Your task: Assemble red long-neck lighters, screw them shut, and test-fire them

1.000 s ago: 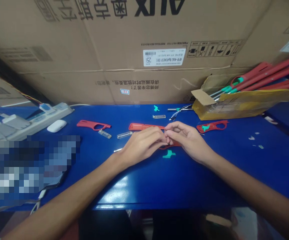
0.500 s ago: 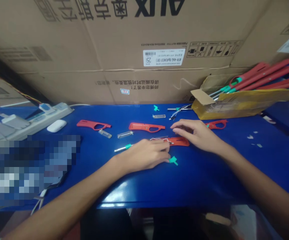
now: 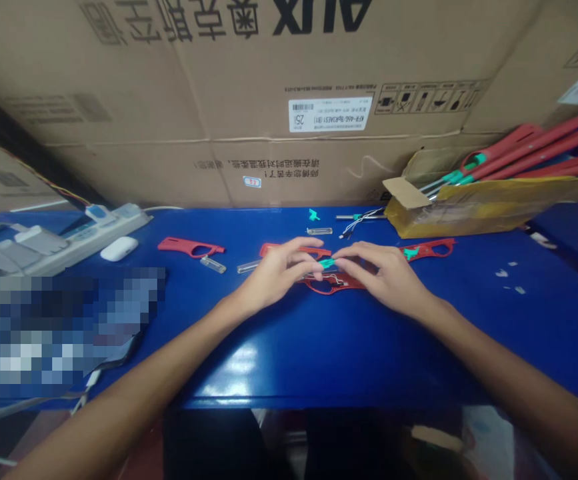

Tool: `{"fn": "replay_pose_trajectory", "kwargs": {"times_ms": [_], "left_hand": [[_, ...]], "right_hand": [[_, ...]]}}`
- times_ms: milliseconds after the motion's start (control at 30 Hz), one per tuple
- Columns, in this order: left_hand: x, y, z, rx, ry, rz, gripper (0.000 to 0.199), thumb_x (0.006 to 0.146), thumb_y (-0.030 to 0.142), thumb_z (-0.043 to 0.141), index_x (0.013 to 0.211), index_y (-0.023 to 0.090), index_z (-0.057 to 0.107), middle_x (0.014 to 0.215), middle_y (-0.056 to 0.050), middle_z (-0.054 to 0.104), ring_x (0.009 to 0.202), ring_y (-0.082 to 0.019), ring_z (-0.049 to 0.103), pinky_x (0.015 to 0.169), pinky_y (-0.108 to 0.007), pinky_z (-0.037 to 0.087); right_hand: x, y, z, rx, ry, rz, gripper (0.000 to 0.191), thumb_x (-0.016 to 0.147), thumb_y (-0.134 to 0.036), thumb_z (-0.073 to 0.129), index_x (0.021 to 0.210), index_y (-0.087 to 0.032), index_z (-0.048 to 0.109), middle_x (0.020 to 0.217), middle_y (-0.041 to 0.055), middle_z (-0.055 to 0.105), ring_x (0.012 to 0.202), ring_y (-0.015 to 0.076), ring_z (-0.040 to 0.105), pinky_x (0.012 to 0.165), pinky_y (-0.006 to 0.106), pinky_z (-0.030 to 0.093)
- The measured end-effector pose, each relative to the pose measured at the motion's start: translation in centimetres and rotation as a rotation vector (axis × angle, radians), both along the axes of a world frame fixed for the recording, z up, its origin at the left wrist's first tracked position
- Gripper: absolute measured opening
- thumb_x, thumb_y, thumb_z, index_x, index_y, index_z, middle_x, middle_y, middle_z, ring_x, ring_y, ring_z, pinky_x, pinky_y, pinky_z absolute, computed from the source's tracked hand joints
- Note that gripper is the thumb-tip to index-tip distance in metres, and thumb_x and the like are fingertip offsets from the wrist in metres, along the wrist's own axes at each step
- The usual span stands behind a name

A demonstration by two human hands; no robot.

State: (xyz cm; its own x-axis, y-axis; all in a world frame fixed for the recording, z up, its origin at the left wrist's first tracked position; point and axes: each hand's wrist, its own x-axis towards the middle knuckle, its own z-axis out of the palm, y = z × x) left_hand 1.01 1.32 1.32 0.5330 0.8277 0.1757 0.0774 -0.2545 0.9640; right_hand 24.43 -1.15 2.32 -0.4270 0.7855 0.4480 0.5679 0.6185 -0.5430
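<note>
Both hands meet at the middle over the blue table. My left hand [image 3: 281,270] and my right hand [image 3: 381,270] pinch a small green plastic piece [image 3: 327,264] between their fingertips. Directly below lies a red handle shell [image 3: 353,281] with white wires and a small dark part in it. A second red shell [image 3: 269,251] sits behind my left hand, partly covered by it. Beside my right hand is another red shell [image 3: 439,248] with a green piece [image 3: 411,254] on it.
At the left are a red shell [image 3: 179,247], clear tubes [image 3: 213,265], a white case [image 3: 119,249] and a power strip [image 3: 133,220]. Behind are a green piece [image 3: 314,215] and a wired rod [image 3: 351,217]. A box [image 3: 473,210] of red lighters stands back right, before a large carton [image 3: 209,100].
My left hand has lifted the green piece from the table in front and carried it up and back to the middle. My right hand has come in and grips it too.
</note>
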Motion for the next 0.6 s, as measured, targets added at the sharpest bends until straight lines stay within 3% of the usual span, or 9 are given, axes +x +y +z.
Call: {"fn": "replay_pose_trajectory", "kwargs": {"times_ms": [67, 133, 233, 333, 400, 500, 600], "left_hand": [[0.1, -0.1, 0.0, -0.033, -0.011, -0.040, 0.028, 0.094, 0.023, 0.063, 0.121, 0.014, 0.064, 0.083, -0.002, 0.075, 0.082, -0.015, 0.073, 0.079, -0.028, 0.058], [0.1, -0.2, 0.1, 0.047, 0.051, -0.052, 0.023, 0.097, 0.025, 0.060, 0.117, 0.015, 0.067, 0.092, -0.005, 0.076, 0.087, -0.016, 0.073, 0.082, -0.029, 0.058], [-0.2, -0.3, 0.3, 0.326, 0.221, -0.008, 0.024, 0.100, 0.032, 0.060, 0.117, 0.018, 0.070, 0.112, -0.006, 0.076, 0.100, -0.019, 0.072, 0.092, -0.033, 0.057], [-0.7, 0.1, 0.1, 0.649, 0.353, 0.030, 0.025, 0.102, 0.031, 0.058, 0.120, 0.020, 0.070, 0.115, -0.008, 0.076, 0.106, -0.022, 0.071, 0.094, -0.037, 0.056], [-1.0, 0.4, -0.1, 0.754, 0.369, 0.015, 0.025, 0.104, 0.027, 0.053, 0.119, 0.018, 0.071, 0.112, -0.008, 0.077, 0.102, -0.021, 0.073, 0.090, -0.035, 0.058], [-1.3, 0.7, -0.2, 0.783, 0.380, -0.019, 0.026, 0.105, 0.022, 0.050, 0.121, 0.017, 0.069, 0.111, -0.008, 0.077, 0.099, -0.019, 0.074, 0.087, -0.032, 0.059], [-1.4, 0.5, 0.1, 0.806, 0.438, -0.031, 0.026, 0.104, 0.022, 0.051, 0.125, 0.016, 0.066, 0.115, -0.010, 0.075, 0.102, -0.019, 0.071, 0.087, -0.033, 0.057]], "right_hand": [[-0.2, -0.1, -0.1, -0.034, 0.025, -0.021, 0.019, 0.100, -0.034, 0.059, 0.102, -0.021, 0.071, 0.098, 0.0029, 0.076, 0.081, 0.0158, 0.067, 0.076, 0.029, 0.049], [-0.5, -0.1, -0.1, -0.094, 0.060, -0.023, 0.017, 0.099, -0.034, 0.060, 0.099, -0.021, 0.071, 0.095, 0.0024, 0.077, 0.080, 0.0158, 0.068, 0.074, 0.028, 0.049], [-1.0, -0.3, -0.1, -0.200, 0.130, -0.040, 0.018, 0.098, -0.033, 0.060, 0.092, -0.020, 0.070, 0.087, 0.0013, 0.077, 0.073, 0.0146, 0.068, 0.069, 0.027, 0.048], [-1.4, -0.5, 0.0, -0.283, 0.165, -0.057, 0.022, 0.097, -0.037, 0.062, 0.087, -0.019, 0.070, 0.078, 0.0003, 0.075, 0.064, 0.0131, 0.064, 0.062, 0.025, 0.046], [-1.1, -0.4, 0.2, -0.298, 0.104, -0.002, 0.025, 0.098, -0.040, 0.060, 0.090, -0.020, 0.071, 0.078, 0.0006, 0.074, 0.066, 0.0135, 0.064, 0.064, 0.026, 0.046], [0.4, 0.1, 0.6, -0.239, -0.117, 0.106, 0.027, 0.098, -0.044, 0.059, 0.105, -0.022, 0.072, 0.089, 0.0024, 0.074, 0.076, 0.0154, 0.065, 0.071, 0.027, 0.045], [2.2, 0.8, 0.8, -0.175, -0.260, 0.092, 0.029, 0.095, -0.047, 0.063, 0.105, -0.022, 0.072, 0.093, 0.0039, 0.073, 0.080, 0.0172, 0.065, 0.072, 0.028, 0.044]]}}
